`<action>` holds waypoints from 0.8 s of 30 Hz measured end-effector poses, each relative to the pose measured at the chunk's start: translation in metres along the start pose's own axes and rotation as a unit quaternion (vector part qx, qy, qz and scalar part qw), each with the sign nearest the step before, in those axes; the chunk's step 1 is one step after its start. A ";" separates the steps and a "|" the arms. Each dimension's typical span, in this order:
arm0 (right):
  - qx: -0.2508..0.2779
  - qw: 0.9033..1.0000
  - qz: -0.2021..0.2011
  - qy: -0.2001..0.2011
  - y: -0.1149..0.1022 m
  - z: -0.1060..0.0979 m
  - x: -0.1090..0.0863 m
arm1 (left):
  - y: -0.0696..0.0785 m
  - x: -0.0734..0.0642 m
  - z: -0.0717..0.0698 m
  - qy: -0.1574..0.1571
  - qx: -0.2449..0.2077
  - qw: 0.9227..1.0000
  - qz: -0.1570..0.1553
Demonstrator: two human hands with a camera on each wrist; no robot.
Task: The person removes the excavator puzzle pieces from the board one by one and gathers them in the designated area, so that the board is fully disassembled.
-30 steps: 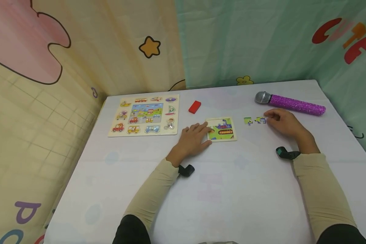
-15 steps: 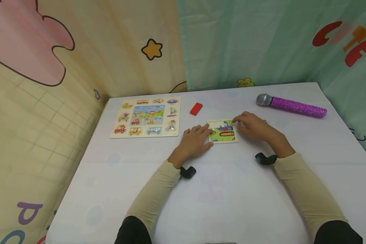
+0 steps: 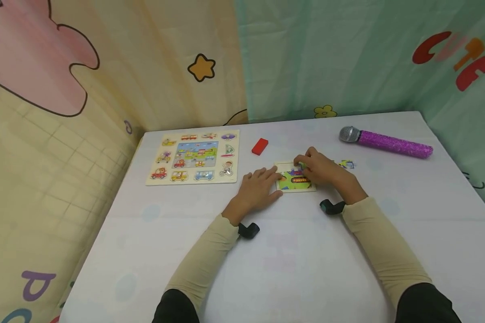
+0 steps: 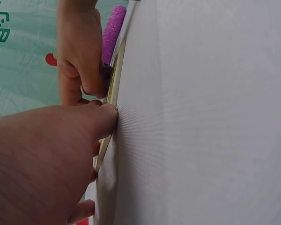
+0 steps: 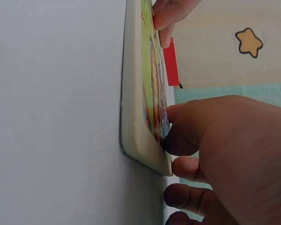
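Observation:
A small wooden jigsaw board (image 3: 286,189) with a light frame and a picture of a tracked vehicle on green lies mid-table. My left hand (image 3: 255,194) rests at its left side with fingers spread, the index finger over the frame and the thumb at the lower left corner. Over the board's upper right, my right hand (image 3: 320,167) pinches a small green puzzle piece (image 3: 302,165), mostly hidden by the fingers. In the right wrist view, the thumb and index finger come together at the picture surface, while the other fingers sit beyond the frame (image 5: 133,126).
Loose puzzle pieces (image 3: 346,164) lie right of the board, partly behind my right hand. A larger vehicle puzzle board (image 3: 151,179) is at the left. A red block (image 3: 260,146) and a purple glitter microphone (image 3: 394,141) lie farther back, near the curtains.
My right hand has moved left from beside the loose pieces to the upper part of the board, bringing the green puzzle piece. The left hand has stayed at the board's left side.

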State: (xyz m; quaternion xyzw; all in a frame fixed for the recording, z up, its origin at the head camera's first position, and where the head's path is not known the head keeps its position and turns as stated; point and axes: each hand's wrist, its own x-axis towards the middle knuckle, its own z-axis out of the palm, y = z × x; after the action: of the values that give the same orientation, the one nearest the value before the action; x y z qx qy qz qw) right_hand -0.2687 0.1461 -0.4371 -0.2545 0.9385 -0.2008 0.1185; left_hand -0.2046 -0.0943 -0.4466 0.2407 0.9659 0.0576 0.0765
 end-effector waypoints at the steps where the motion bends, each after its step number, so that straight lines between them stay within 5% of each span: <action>1: -0.004 1.000 0.004 0.000 -0.001 0.001 0.000 | 0.000 0.000 0.000 0.000 -0.001 1.000 0.000; 8: -0.065 0.998 0.014 0.018 -0.007 0.001 0.000 | -0.001 -0.001 0.000 0.003 -0.004 1.000 0.004; 15: -0.122 0.991 -0.024 0.039 -0.009 -0.004 0.000 | -0.003 -0.001 0.000 0.004 -0.012 1.000 0.003; 24: -0.081 0.995 -0.038 0.033 -0.002 -0.006 0.002 | -0.003 -0.001 -0.001 0.006 -0.014 1.000 0.005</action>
State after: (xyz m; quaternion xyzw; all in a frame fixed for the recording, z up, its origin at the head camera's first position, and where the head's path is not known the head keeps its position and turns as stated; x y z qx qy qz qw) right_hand -0.2712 0.1458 -0.4315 -0.2916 0.9449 -0.1367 0.0584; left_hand -0.2050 -0.0974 -0.4457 0.2437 0.9643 0.0732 0.0734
